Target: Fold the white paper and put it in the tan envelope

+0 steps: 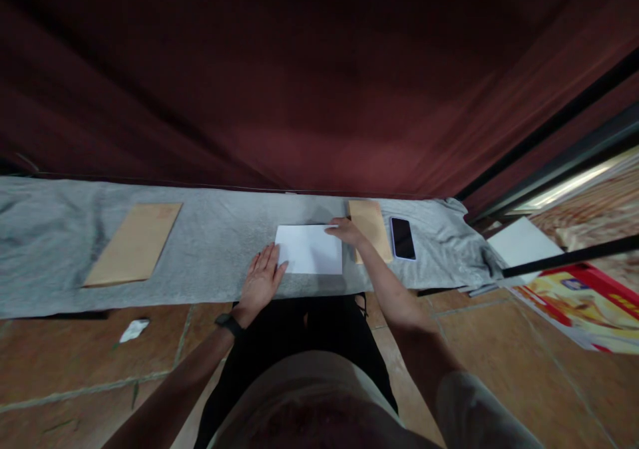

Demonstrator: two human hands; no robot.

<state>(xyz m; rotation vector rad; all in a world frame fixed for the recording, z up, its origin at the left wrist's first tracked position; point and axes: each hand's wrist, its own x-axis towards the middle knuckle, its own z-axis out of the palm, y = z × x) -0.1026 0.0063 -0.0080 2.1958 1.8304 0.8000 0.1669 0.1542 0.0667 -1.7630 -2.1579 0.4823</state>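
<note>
- The worktop [214, 253], covered in soft grey cloth, runs left to right; such a yielding surface probably calls for even pressure rather than a hard push.
- The larger brown envelope [137, 243] lies towards the worktop's left end, well apart from the hands and best left undisturbed.
- The white paper [312, 255] lies flat mid-worktop, between its front and back edges; keeping its long sides parallel to the front edge should help it stay square.
- The smaller brown envelope [368, 215] is just beside the paper's right edge, under the right forearm, so a raised wrist seems wise.
- The left hand [260, 280] steadies the paper's left edge, fingers spread and released, grasping nothing.
- The right hand [345, 230] touches the paper's far right corner, fingers bent; whether they pinch it I cannot tell. A light touch avoids creases.
- The phone [403, 239] lies nearer the worktop's right end.
</note>
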